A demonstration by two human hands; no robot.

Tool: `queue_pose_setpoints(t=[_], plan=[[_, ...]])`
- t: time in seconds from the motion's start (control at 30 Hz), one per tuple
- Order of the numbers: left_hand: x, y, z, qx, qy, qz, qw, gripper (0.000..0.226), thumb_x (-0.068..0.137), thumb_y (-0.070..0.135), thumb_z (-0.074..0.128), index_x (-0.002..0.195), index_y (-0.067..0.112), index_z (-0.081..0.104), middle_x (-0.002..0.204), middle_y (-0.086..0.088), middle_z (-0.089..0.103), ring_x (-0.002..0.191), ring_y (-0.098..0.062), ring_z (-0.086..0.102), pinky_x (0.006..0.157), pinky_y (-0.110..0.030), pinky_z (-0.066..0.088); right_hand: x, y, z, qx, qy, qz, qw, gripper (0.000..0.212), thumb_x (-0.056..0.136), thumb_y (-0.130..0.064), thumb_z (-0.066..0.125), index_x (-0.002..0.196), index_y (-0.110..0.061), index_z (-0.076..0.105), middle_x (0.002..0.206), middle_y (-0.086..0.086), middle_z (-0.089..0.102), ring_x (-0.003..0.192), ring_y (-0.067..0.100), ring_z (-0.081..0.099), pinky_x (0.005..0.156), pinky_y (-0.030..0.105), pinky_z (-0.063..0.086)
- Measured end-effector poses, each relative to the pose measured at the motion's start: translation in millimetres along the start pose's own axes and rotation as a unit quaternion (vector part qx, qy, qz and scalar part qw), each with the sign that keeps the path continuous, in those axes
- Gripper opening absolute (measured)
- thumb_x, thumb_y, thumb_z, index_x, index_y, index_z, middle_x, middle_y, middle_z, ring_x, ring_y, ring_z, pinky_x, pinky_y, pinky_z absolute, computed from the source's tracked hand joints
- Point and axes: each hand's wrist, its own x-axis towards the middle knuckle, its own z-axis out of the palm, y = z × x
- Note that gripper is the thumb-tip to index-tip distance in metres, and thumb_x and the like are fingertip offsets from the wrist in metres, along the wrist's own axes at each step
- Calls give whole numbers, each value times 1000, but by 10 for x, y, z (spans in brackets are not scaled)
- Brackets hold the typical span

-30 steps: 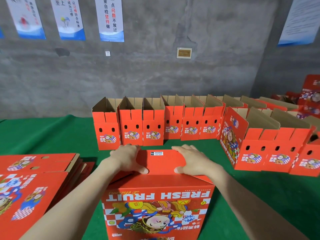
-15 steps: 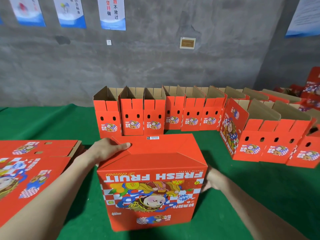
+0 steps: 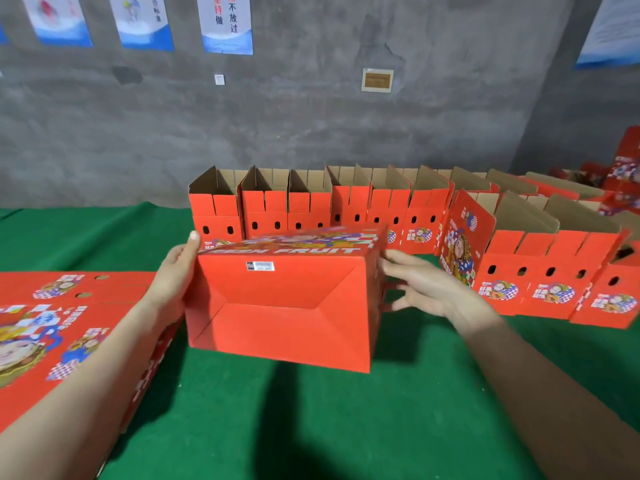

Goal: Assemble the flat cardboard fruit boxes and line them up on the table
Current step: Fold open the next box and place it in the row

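Observation:
I hold a red "FRESH FRUIT" cardboard box (image 3: 287, 306) above the green table (image 3: 311, 427), tipped so its folded bottom faces me. My left hand (image 3: 173, 271) grips the box's left side, thumb up along the top corner, the other fingers hidden behind it. My right hand (image 3: 426, 289) has straight, spread fingers against the box's right side. Behind it stands a row of assembled open-topped boxes (image 3: 266, 209) along the far edge.
A stack of flat unfolded boxes (image 3: 52, 323) lies at the left by my forearm. More assembled boxes (image 3: 540, 271) run in a second line on the right, one turned sideways. A grey wall with posters stands behind the table.
The box has been lifted and tipped away from me, so its bottom now faces me instead of its printed front. Both hands moved from the bottom flaps to the box's sides.

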Motion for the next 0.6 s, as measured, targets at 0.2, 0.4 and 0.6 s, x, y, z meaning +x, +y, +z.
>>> queue_pose_setpoints(t=[0.2, 0.4, 0.6], plan=[[40, -283, 98, -83, 77, -77, 991, 37, 94, 42, 52, 100, 7, 63, 80, -8, 63, 73, -22, 57, 69, -33, 45, -60, -110, 125, -26, 71, -29, 997, 46, 71, -24, 78, 112, -22, 58, 135, 0, 49, 121, 24, 52, 89, 58, 50], [-146, -388, 526, 308, -44, -29, 950, 33, 98, 21, 45, 122, 2, 57, 115, -25, 58, 109, -40, 56, 93, -40, 47, -45, 8, 447, -215, 175, -150, 949, 36, 66, -22, 86, 84, -34, 58, 143, -1, 16, 127, 12, 30, 98, 18, 32], [-685, -111, 1119, 61, -247, -56, 965, 26, 94, 47, 47, 99, 28, 64, 98, 20, 67, 100, -7, 57, 83, -17, 46, 156, 705, 755, -376, 262, -237, 857, 34, 71, -9, 80, 100, -20, 64, 153, -7, -13, 143, 24, 19, 110, 31, 37]])
